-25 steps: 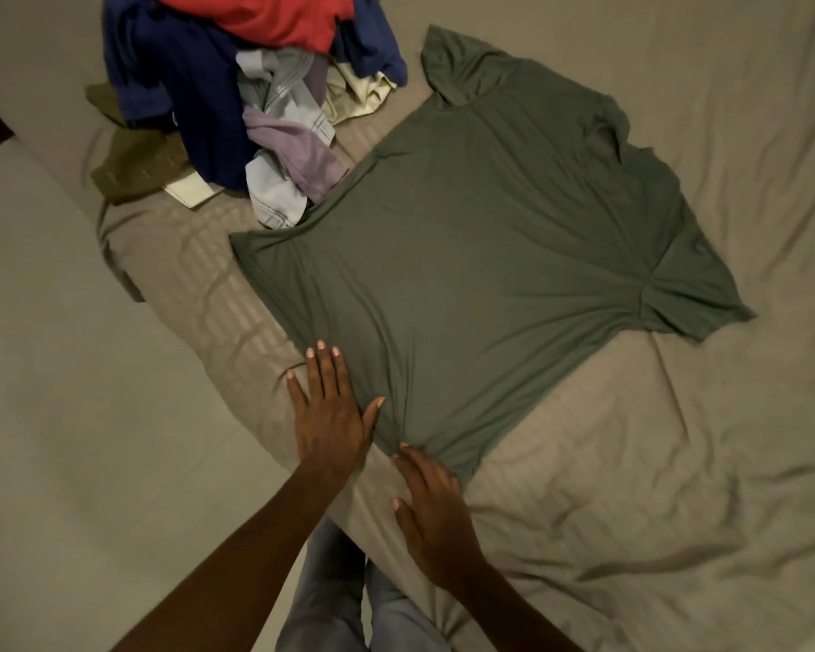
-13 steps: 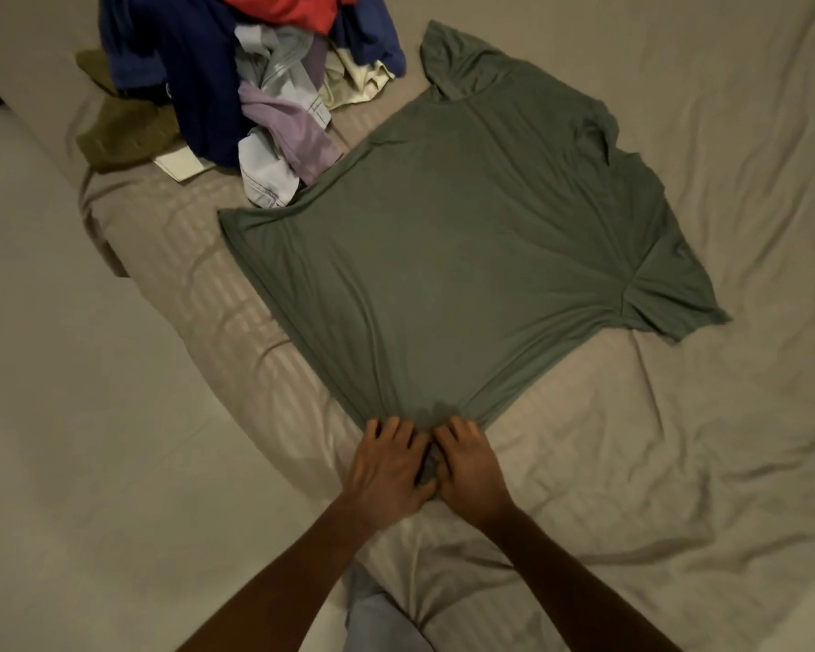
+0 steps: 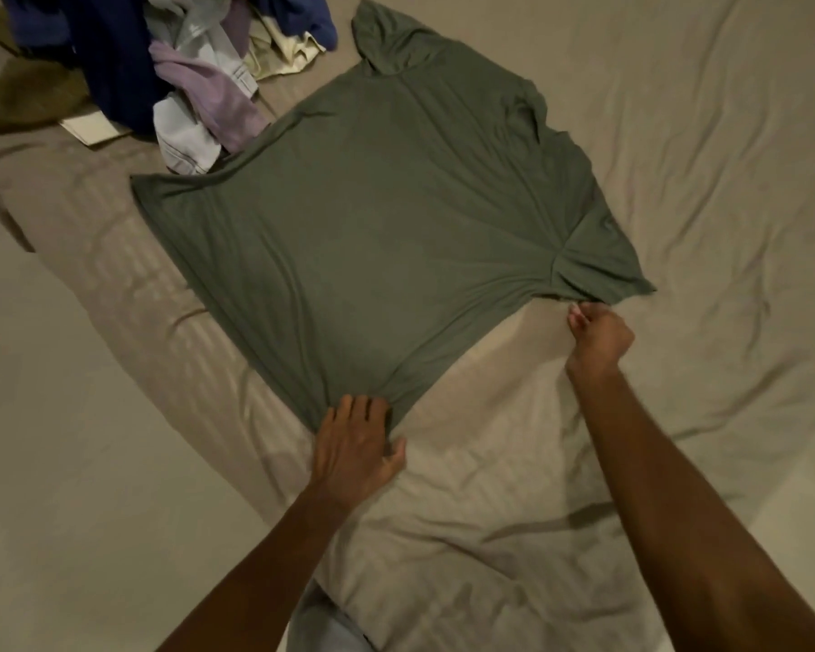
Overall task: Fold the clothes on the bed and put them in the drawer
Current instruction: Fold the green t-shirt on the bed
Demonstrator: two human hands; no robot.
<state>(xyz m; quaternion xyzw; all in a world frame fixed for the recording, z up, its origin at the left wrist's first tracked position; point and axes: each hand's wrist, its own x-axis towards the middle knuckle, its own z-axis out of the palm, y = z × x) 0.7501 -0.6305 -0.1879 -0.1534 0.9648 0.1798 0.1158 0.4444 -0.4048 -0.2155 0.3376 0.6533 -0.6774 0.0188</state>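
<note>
arms: bare, sleeveless to frame edge | legs: light blue-grey trousers (image 3: pixel 323 628) (partly hidden)

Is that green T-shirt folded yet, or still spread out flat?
Spread out, not folded. The green T-shirt lies flat on the bed, both sleeves out; the left hand holds its hem corner, the right hand pinches near a sleeve.
</note>
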